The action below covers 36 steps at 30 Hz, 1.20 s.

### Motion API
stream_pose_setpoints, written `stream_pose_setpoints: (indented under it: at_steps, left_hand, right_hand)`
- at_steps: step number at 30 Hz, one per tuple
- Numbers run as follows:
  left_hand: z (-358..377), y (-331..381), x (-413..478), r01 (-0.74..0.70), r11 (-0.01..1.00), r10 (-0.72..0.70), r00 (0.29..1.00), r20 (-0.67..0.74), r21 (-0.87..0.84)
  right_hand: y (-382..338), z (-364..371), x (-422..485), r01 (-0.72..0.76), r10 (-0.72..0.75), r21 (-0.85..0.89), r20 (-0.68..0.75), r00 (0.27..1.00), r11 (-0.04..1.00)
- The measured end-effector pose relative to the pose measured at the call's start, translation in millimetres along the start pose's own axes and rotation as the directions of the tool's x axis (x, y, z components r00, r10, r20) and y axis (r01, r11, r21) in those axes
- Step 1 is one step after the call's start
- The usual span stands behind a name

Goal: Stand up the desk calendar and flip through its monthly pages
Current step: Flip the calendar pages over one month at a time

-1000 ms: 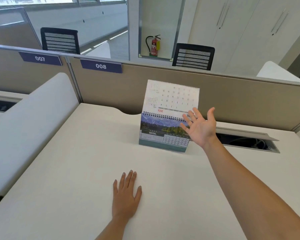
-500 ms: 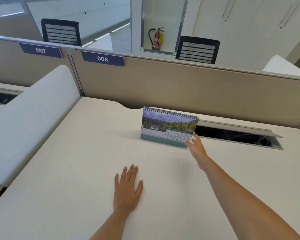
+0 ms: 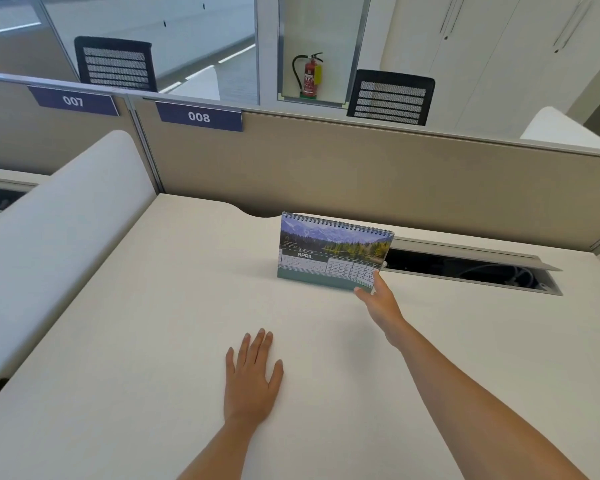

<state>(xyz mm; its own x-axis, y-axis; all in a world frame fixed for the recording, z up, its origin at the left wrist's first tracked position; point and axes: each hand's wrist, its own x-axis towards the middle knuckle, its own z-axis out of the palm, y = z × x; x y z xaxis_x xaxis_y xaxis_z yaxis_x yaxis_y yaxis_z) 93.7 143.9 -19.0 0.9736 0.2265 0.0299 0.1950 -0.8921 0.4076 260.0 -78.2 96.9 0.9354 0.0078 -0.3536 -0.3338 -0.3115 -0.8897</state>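
The desk calendar [image 3: 329,252] stands upright on the white desk [image 3: 136,341], spiral binding on top, showing the APRIL page with a mountain and forest photo. My right hand [image 3: 380,299] reaches to the calendar's lower right corner and pinches the corner of the front page between thumb and fingers. My left hand [image 3: 252,375] lies flat on the desk, palm down, fingers slightly spread, well in front of the calendar and holding nothing.
An open cable tray slot [image 3: 471,270] with wires runs along the desk's back edge right of the calendar. A beige partition [image 3: 361,174] with labels 007 and 008 closes the back. A white divider [image 3: 59,216] borders the left side.
One second ago a page stood flipped up above the binding beside my raised right hand. That page has gone over the back, and my right hand has dropped to the lower right corner.
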Motion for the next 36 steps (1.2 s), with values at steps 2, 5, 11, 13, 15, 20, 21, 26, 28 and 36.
stream_pose_setpoints:
  at_steps: [2, 5, 11, 13, 15, 20, 21, 26, 28, 36]
  left_hand:
    - [0, 0, 0, -0.002, 1.000, 0.002, 1.000, -0.002, -0.007]
    - [1, -1, 0, -0.002, 1.000, 0.002, 1.000, -0.001, -0.011]
    - [1, 0, 0, -0.008, 1.000, 0.008, 1.000, -0.006, -0.005]
    - [1, -1, 0, -0.009, 1.000, 0.009, 1.000, -0.005, -0.002]
    - [0, 0, 0, -0.009, 1.000, 0.009, 1.000, -0.009, -0.004]
    - [0, 0, 0, -0.009, 1.000, 0.009, 1.000, -0.009, 0.005]
    - [0, 0, 0, -0.009, 1.000, 0.009, 1.000, -0.009, 0.005]
    - [2, -1, 0, -0.013, 1.000, 0.013, 1.000, -0.012, -0.004]
    - [2, -2, 0, -0.013, 1.000, 0.013, 1.000, -0.015, -0.009]
    - [0, 0, 0, -0.010, 1.000, 0.010, 1.000, -0.004, -0.012]
  right_hand:
    - [2, 1, -1, 0.001, -0.001, 0.001, -0.002, 1.000, 1.000]
    - [3, 4, -3, 0.013, -0.013, 0.002, 0.005, 1.000, 1.000]
    - [8, 7, -2, 0.017, -0.017, -0.006, 0.015, 1.000, 1.000]
    - [9, 8, -2, 0.016, -0.016, 0.006, 0.000, 1.000, 1.000]
    - [8, 8, -3, 0.029, -0.027, 0.025, -0.070, 0.997, 0.999]
    - [3, 6, -14, 0.036, -0.031, 0.017, -0.249, 0.968, 0.999]
    - [3, 5, -15, 0.045, -0.043, 0.002, -0.256, 0.966, 0.999]
    - [-3, -1, -25, 0.048, -0.030, 0.099, -0.182, 0.983, 0.994]
    - [-9, -5, -31, 0.029, -0.010, 0.188, -0.103, 0.995, 0.982]
    - [-66, -31, -38, 0.121, -0.143, 0.626, -0.016, 0.990, 0.770]
